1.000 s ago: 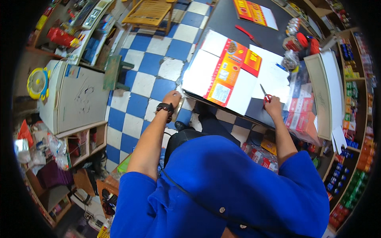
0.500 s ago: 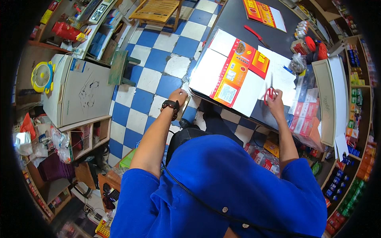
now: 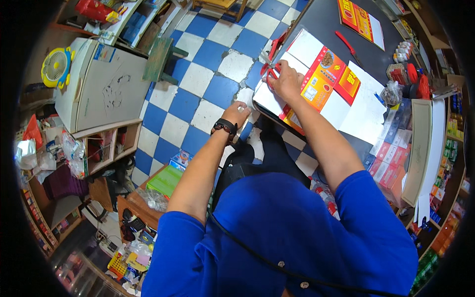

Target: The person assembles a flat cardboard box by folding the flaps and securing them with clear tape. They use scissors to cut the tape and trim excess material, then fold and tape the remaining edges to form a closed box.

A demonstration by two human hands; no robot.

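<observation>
My right hand [image 3: 288, 81] is closed on a pair of red-handled scissors [image 3: 270, 70] at the table's left edge. The grey blades point away from me. Under and beside that hand lies a flattened cardboard box [image 3: 316, 81], white on some panels and red and orange with a food picture on others. Just left of the table's near corner, my left hand [image 3: 236, 113] has its fingers curled. A pale narrow edge shows below it, but what it holds is unclear. A dark watch or bracelet [image 3: 225, 126] is on the left wrist.
On the dark table [image 3: 324, 15] lie a red-handled knife [image 3: 348, 48] and another printed cardboard piece [image 3: 360, 22]. Jars [image 3: 402, 73] and stacked boxes [image 3: 391, 156] line its right side. A green stool [image 3: 161, 59] and white cabinet [image 3: 111, 89] stand left on the checkered floor.
My right hand has carried the scissors from the right part of the cardboard leftward to the table's left edge. My left hand has shifted slightly right and up in the picture; the view has shifted too.
</observation>
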